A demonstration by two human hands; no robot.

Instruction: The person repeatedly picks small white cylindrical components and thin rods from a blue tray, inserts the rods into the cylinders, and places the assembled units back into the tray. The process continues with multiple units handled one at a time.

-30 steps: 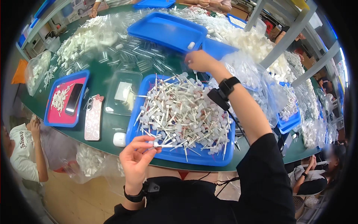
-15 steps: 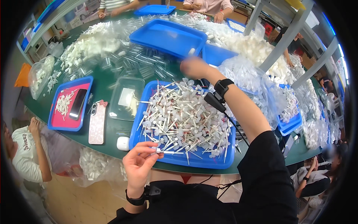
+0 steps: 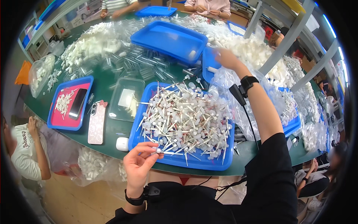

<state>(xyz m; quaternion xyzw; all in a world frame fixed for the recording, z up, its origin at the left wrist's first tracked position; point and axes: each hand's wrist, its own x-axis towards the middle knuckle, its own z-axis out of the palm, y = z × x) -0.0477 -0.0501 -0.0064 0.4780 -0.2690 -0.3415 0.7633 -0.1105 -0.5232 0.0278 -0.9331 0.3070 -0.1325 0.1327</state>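
Observation:
My left hand is pinched on a thin white stick-like part, over the near left rim of a blue tray. That tray carries a heap of white stick-like parts with translucent round tabs. Farther off, my right hand reaches over a smaller blue tray, beside a large pile of white cylindrical pieces. Its fingers are smeared by motion, so their grip does not show. One white piece lies in the large far blue tray.
Left of the heap are a lidless clear plastic box, a pink-cased phone, a white earphone case and a pink-lined blue tray holding a black phone. Clear tubes cover the far table. Grey posts rise at right; co-workers sit around.
My right hand has moved right, from beside the large far tray to the smaller blue tray by the white pile. My left hand stays in place with its white stick-like part.

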